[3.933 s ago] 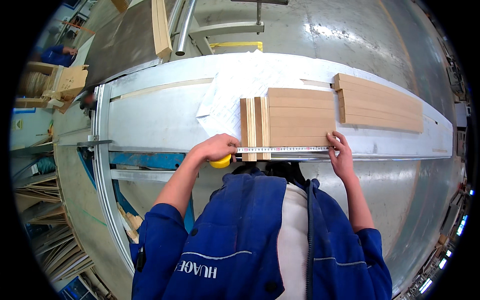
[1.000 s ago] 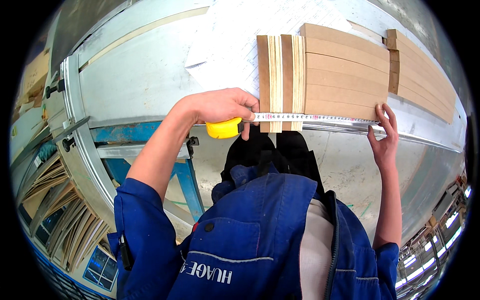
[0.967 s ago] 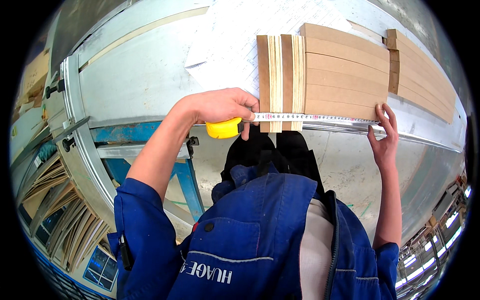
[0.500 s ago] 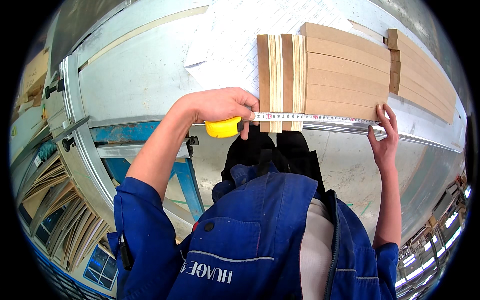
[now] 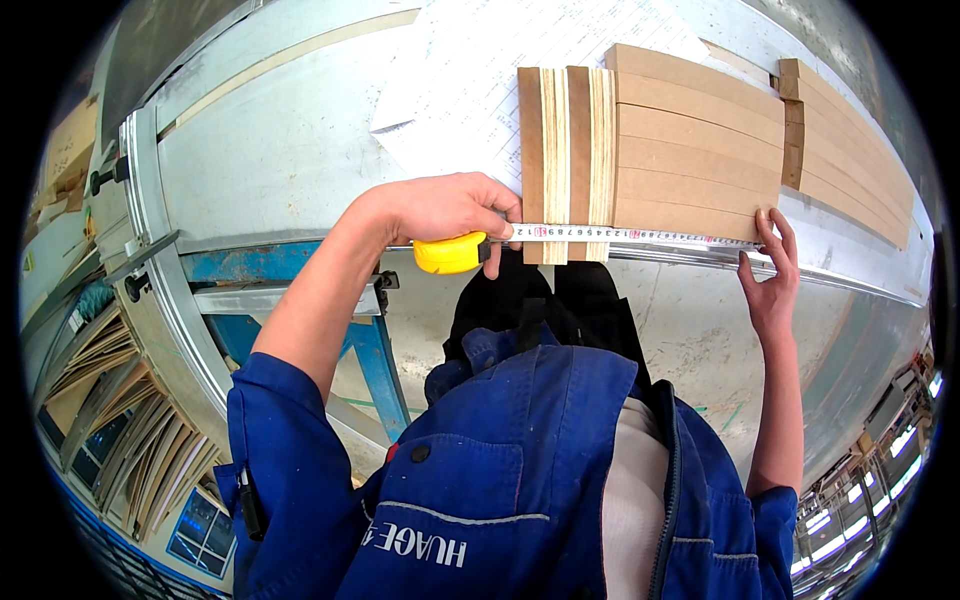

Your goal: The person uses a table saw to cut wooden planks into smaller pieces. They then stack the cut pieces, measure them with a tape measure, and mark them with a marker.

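Observation:
My left hand point(image 5: 462, 215) grips the yellow tape measure point(image 5: 445, 255) at the left end of the boards. Its white blade point(image 5: 640, 235) runs rightward across two narrow upright-grained strips point(image 5: 555, 140) with pale layered edges and a row of brown boards point(image 5: 697, 140). At the right end, my right hand point(image 5: 772, 262) holds the blade's end by the boards' near corner, with finger and thumb. A second stack of brown boards point(image 5: 840, 160) lies farther right. Printed paper sheets point(image 5: 455, 80) lie partly under the boards.
The pale metal table point(image 5: 260, 180) has a rail along its near edge, a vertical aluminium rail point(image 5: 200, 340) with black knobs at left and a blue steel frame point(image 5: 375, 370) beneath. Offcut panels point(image 5: 165, 460) stand in a pile at lower left. My legs are below the table edge.
Since the oldest frame the view has tipped down and closer over the boards. Both hands still hold the stretched tape; over the last second there is only a very slight shift.

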`<state>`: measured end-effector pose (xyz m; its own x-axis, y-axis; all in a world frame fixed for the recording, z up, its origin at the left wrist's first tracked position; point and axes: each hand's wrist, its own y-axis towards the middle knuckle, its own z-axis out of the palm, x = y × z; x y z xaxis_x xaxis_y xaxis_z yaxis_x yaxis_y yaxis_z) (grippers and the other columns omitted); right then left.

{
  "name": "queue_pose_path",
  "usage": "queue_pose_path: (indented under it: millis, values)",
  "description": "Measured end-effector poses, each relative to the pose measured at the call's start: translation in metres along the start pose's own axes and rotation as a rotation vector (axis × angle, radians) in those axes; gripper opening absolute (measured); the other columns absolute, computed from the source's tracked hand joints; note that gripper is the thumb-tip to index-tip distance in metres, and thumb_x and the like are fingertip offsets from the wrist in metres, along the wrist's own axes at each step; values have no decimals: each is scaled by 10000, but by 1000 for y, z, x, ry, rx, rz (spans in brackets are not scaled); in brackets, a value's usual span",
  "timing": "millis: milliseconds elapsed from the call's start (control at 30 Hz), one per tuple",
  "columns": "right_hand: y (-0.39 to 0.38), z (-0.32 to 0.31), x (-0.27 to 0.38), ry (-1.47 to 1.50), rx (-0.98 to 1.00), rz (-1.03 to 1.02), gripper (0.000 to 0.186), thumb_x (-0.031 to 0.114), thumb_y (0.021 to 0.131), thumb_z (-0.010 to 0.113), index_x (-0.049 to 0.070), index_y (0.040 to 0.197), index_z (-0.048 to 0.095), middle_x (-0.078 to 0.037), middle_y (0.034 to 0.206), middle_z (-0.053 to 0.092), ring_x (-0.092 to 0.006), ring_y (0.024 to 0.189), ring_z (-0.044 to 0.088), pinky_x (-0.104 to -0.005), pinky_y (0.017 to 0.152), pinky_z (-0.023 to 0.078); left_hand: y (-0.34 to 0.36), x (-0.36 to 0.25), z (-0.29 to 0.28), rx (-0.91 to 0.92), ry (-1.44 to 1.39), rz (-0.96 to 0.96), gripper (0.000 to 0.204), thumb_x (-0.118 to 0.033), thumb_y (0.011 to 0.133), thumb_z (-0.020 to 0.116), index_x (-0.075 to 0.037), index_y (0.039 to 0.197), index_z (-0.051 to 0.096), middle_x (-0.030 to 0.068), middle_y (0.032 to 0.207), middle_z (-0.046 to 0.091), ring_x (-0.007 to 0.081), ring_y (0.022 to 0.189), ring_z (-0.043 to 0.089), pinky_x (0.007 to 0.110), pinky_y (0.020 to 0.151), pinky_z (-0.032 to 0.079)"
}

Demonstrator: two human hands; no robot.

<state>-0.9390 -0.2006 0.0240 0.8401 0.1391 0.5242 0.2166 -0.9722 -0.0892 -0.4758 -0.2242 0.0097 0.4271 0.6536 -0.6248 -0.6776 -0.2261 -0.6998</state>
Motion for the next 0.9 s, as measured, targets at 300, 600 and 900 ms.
queue_pose_path:
  millis: [300,600,900]
  values:
    - [-1,1,-1,-9,-1,1,673,-99,831,713,127,1460,633,-117,1534,528,-299,1311,611,-394,1032,562,0,-1,0,-6,-1,-14,165,-105,1007,550,4,1023,673,85,886,733,172,815,761,315,850,504]
    - [-1,1,-1,-7,-3,2,664,-81,837,718,131,1461,634,-118,1534,534,-294,1302,611,-388,1001,566,-2,-3,1,-6,-15,11,171,-120,998,552,-8,1021,679,97,827,764,154,805,739,315,846,498]
    - [-1,2,-2,-16,-6,6,677,-83,833,718,139,1467,632,-116,1539,532,-290,1310,602,-374,969,565,-2,-3,2,-18,8,13,173,-142,980,552,-24,998,677,100,807,783,131,771,687,314,824,489]
